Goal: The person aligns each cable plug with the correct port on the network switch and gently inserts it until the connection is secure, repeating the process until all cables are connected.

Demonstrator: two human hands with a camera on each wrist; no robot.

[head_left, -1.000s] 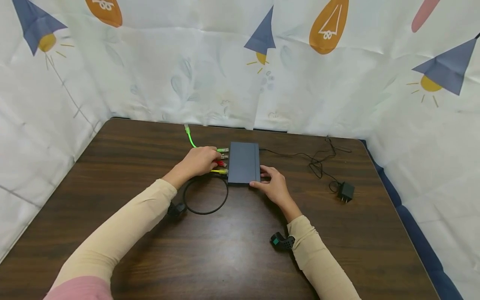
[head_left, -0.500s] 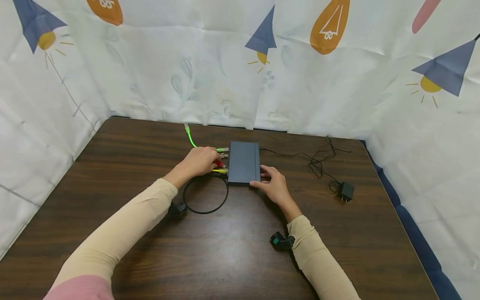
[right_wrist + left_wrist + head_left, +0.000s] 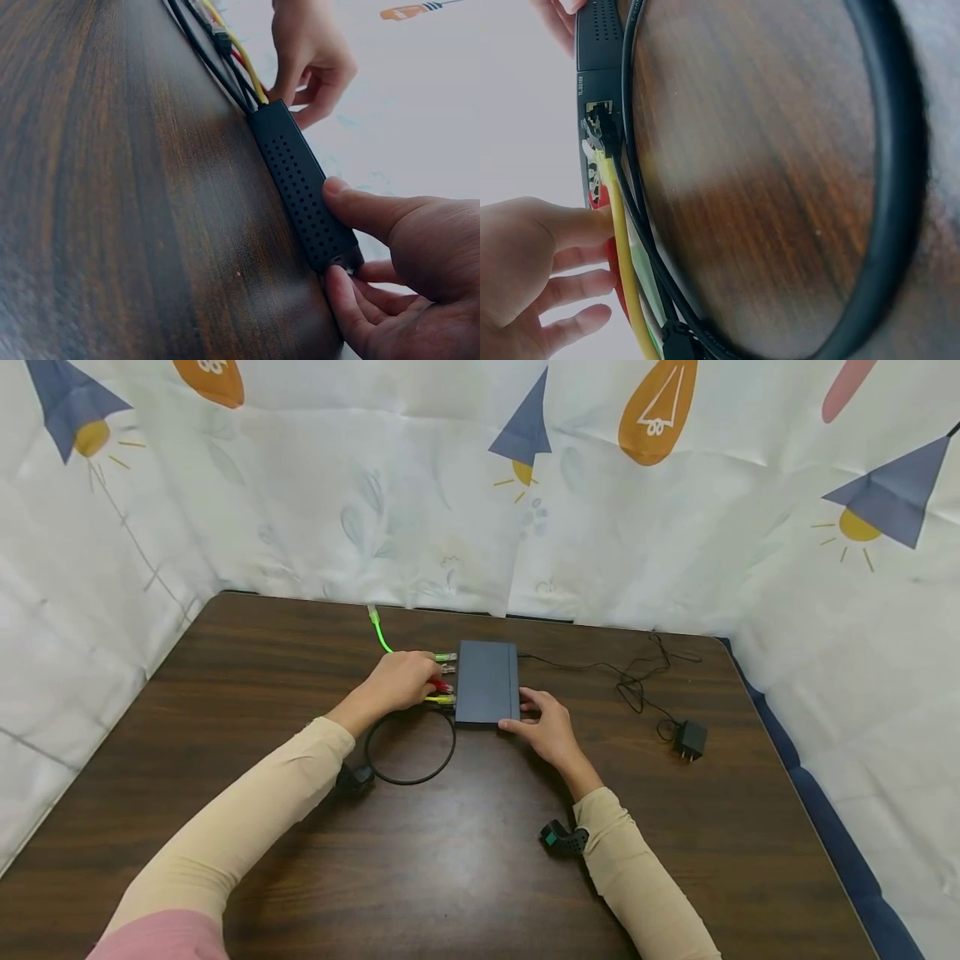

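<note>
A dark grey network switch [image 3: 487, 681] lies flat on the brown table [image 3: 480, 860]. My left hand [image 3: 401, 681] pinches the red Ethernet cable [image 3: 438, 686] by its plug, at the switch's left side; the fingers partly hide that plug. In the left wrist view the yellow Ethernet cable [image 3: 621, 225] and a black cable's plug [image 3: 606, 133] sit at neighbouring ports. Green [image 3: 446, 657] and grey-white plugs [image 3: 448, 668] lie beyond the red one. My right hand [image 3: 551, 727] grips the switch's near right corner, thumb on one side and fingers on the other.
A thin black power cord [image 3: 633, 685] runs from the switch's right side to a power adapter [image 3: 690, 739]. The black cable loops [image 3: 410, 783] on the table in front of my left hand. A free green cable end [image 3: 374, 615] points to the back edge, before a patterned curtain [image 3: 420, 485].
The red plug shifts very slightly at the switch's left side with my left fingers. My right hand stays on the switch.
</note>
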